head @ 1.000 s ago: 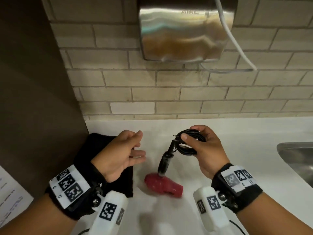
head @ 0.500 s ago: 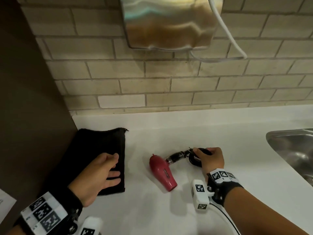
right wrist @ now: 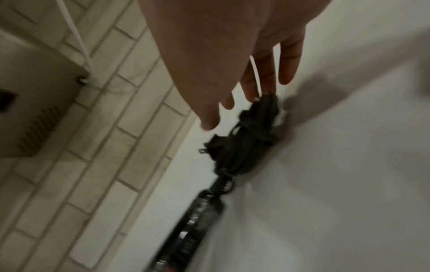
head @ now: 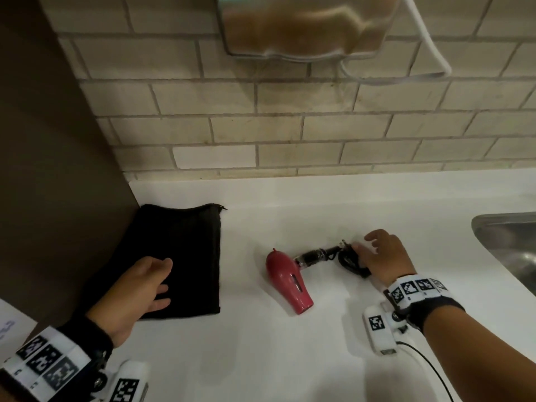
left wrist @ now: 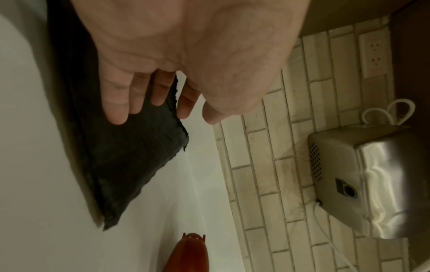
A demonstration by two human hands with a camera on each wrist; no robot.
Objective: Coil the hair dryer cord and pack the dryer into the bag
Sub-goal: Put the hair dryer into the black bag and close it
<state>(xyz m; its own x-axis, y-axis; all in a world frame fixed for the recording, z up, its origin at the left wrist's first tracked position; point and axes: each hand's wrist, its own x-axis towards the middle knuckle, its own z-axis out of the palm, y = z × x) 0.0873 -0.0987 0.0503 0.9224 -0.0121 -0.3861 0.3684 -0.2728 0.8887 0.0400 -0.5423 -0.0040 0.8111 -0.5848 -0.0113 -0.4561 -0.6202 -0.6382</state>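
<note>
Fingers of the left hand (head: 139,288) lie straight and flat on the near part of the black bag (head: 185,256), which rests flat on the white desk (head: 290,358). Just right of that hand lies the red hair dryer (head: 288,281), its black handle pointing toward the right hand (head: 383,256). That hand's loosely spread fingertips (right wrist: 270,86) touch the coiled cord (head: 349,259), gripping nothing.

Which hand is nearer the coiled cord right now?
Right. The right hand is at the coiled cord, fingertips on or just off it. The left hand lies over the black bag, on the far side of the red dryer.
</note>
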